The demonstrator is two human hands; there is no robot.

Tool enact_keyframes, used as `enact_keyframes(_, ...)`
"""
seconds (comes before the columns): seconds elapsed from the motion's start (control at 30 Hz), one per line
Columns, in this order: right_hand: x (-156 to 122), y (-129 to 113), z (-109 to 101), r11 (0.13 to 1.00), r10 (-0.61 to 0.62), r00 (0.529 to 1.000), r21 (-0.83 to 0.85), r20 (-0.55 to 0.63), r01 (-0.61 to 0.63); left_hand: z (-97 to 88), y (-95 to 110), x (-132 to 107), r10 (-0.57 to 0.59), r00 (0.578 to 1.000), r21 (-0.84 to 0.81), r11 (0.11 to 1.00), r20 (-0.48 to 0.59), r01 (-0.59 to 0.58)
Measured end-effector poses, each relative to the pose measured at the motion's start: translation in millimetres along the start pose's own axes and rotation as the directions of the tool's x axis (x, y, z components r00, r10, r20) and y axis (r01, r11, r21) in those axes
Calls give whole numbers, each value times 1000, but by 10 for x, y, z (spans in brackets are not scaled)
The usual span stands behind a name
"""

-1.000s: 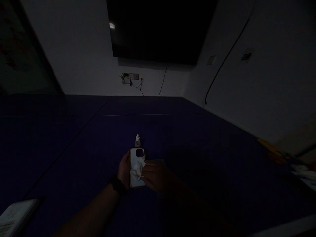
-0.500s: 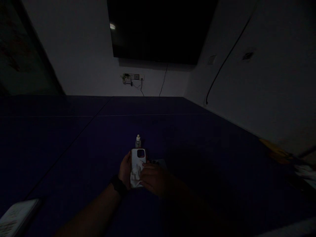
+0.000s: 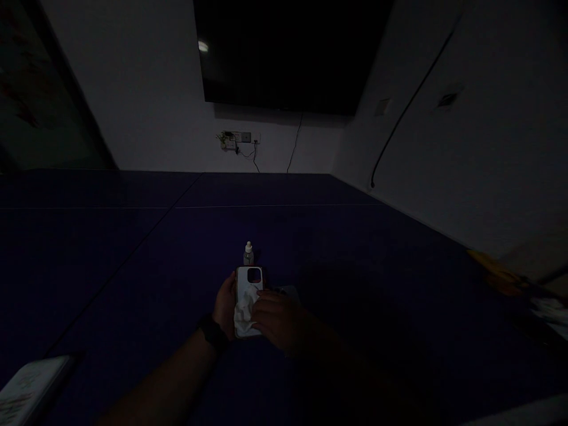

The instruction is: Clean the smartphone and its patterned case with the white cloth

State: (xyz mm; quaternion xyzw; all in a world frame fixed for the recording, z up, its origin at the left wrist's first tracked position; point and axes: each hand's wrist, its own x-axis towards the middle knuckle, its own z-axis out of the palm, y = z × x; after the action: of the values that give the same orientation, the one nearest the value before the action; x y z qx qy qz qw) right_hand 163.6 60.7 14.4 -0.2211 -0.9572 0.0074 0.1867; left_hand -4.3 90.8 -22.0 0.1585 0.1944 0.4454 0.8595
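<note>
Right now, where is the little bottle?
Head view, centre: the bottle stands on the blue table just beyond the top end of the phone that the left hand holds.

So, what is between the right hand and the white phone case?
A crumpled white cloth lies there, under the right hand and on the white phone case, which the left hand holds. The head view shows it.
</note>
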Motion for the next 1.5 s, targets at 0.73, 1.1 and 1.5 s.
enact_keyframes(0.73, -48, -13, -136, 1000, -1, 999, 5, 42, 1, 42, -13, 26, 22, 999, -4, 1000, 29, -22)
enact_keyframes(1.1, -32, 23, -80, 996, 76, 997, -46, -2, -76, 26, -23, 21, 57, 997, -10, 998, -56, -57)
enact_keyframes(1.5, -10, -19, -41, 997, 48, 997, -62, -68, -52, -13, -9, 60, 60, 995, -5, 998, -81, -61)
